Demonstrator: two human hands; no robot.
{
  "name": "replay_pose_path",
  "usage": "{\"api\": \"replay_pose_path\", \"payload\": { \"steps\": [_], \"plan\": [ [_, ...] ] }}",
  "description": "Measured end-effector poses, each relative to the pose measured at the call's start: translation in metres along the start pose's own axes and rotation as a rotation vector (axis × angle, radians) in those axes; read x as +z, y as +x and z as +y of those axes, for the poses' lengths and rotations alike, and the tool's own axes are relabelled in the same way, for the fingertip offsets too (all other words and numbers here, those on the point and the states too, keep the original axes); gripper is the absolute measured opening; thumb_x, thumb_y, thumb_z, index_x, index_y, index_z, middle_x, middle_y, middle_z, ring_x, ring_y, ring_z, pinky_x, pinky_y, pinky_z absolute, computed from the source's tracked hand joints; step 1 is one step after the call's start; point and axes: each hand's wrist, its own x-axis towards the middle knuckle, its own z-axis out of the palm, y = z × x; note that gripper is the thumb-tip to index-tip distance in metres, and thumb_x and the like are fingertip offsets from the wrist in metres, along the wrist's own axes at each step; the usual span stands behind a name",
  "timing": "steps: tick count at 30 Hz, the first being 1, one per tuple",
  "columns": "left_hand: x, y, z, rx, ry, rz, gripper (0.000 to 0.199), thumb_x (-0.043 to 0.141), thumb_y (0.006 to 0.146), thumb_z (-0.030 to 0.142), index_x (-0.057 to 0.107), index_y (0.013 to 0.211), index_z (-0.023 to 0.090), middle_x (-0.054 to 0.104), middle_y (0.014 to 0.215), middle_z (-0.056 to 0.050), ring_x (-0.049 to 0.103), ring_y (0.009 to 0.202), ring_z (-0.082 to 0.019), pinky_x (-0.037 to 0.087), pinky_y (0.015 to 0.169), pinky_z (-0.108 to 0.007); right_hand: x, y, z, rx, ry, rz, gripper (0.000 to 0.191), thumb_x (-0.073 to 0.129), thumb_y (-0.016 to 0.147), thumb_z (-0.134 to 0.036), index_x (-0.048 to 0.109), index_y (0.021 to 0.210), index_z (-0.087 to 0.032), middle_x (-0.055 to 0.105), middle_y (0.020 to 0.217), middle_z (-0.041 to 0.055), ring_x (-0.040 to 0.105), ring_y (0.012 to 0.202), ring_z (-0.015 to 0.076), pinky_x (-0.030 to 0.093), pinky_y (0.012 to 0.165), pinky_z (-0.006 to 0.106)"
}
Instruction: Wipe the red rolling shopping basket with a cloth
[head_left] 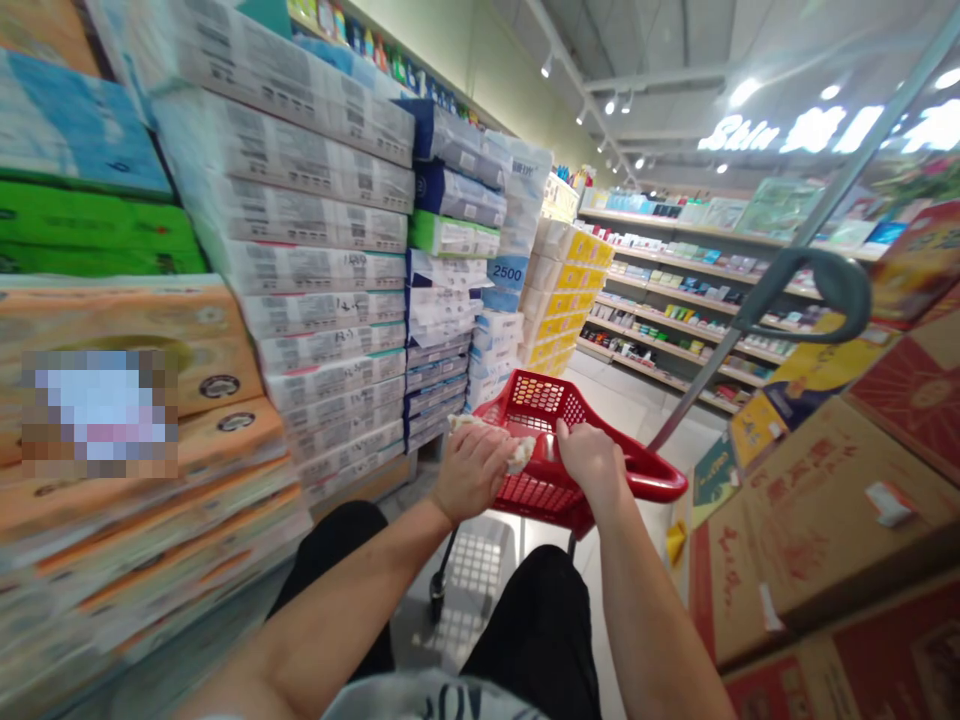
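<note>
A red plastic shopping cart (546, 392) stands directly in front of me, with mesh sides and a thick red handle. My left hand (474, 462) is closed over a crumpled off-white cloth (519, 456), pressing it against the left part of the cart's handle. The cloth's far edge also shows above my fingers. My right hand (591, 458) is wrapped around the handle a little further right, thumb on top. Inside the basket, the part I see holds nothing I can make out.
Tall stacks of packaged tissue (322, 210) line the left side. Cardboard boxes (825, 500) are piled close on the right. A slanted metal pole with a grey loop (855, 295) rises beside the cart. Stocked shelves (675, 270) stand across the far end.
</note>
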Motion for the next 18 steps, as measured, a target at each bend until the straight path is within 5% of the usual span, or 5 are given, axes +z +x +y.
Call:
{"api": "replay_pose_path", "payload": {
  "steps": [3, 8, 14, 16, 18],
  "plan": [
    [0.000, 0.018, -0.002, -0.089, 0.082, -0.084, 0.032, 0.039, 0.092, 0.030, 0.069, 0.103, 0.020, 0.070, 0.100, -0.008, 0.059, 0.099, -0.023, 0.036, 0.096, -0.042, 0.001, 0.005, -0.002, 0.021, -0.002, -0.007, 0.055, 0.026, 0.098, -0.048, 0.067, 0.099, -0.013, 0.069, 0.104, 0.0185, 0.065, 0.100, 0.0312, 0.046, 0.089, 0.047],
    [-0.001, 0.068, -0.011, -0.088, 0.214, -0.507, 0.038, 0.043, 0.090, 0.034, 0.070, 0.069, 0.016, 0.070, 0.073, -0.010, 0.063, 0.072, -0.022, 0.041, 0.070, -0.036, 0.001, 0.013, -0.008, 0.059, -0.008, -0.035, 0.052, 0.030, 0.098, -0.047, 0.067, 0.104, -0.011, 0.067, 0.107, 0.0204, 0.063, 0.106, 0.0320, 0.045, 0.092, 0.046],
    [0.004, 0.042, -0.003, -0.103, 0.181, -0.163, 0.036, 0.038, 0.093, 0.031, 0.070, 0.085, 0.016, 0.070, 0.089, -0.011, 0.062, 0.088, -0.023, 0.040, 0.084, -0.040, 0.002, 0.012, -0.004, 0.042, -0.015, -0.021, 0.052, 0.029, 0.098, -0.045, 0.067, 0.102, -0.009, 0.067, 0.104, 0.0201, 0.064, 0.103, 0.0317, 0.046, 0.090, 0.045],
    [0.002, 0.048, -0.001, -0.149, 0.193, -0.222, 0.036, 0.040, 0.092, 0.032, 0.070, 0.082, 0.016, 0.071, 0.087, -0.011, 0.063, 0.086, -0.023, 0.041, 0.082, -0.039, 0.002, 0.012, -0.003, 0.041, -0.021, -0.032, 0.052, 0.029, 0.098, -0.045, 0.067, 0.103, -0.009, 0.067, 0.105, 0.0207, 0.063, 0.103, 0.0315, 0.046, 0.091, 0.045],
    [0.000, 0.066, -0.002, -0.155, 0.188, -0.466, 0.037, 0.045, 0.089, 0.038, 0.070, 0.074, 0.016, 0.071, 0.078, -0.011, 0.064, 0.077, -0.023, 0.042, 0.073, -0.035, 0.001, 0.012, -0.002, 0.024, -0.042, -0.045, 0.052, 0.030, 0.098, -0.045, 0.066, 0.104, -0.009, 0.066, 0.108, 0.0208, 0.063, 0.104, 0.0315, 0.045, 0.092, 0.044]
  ]
}}
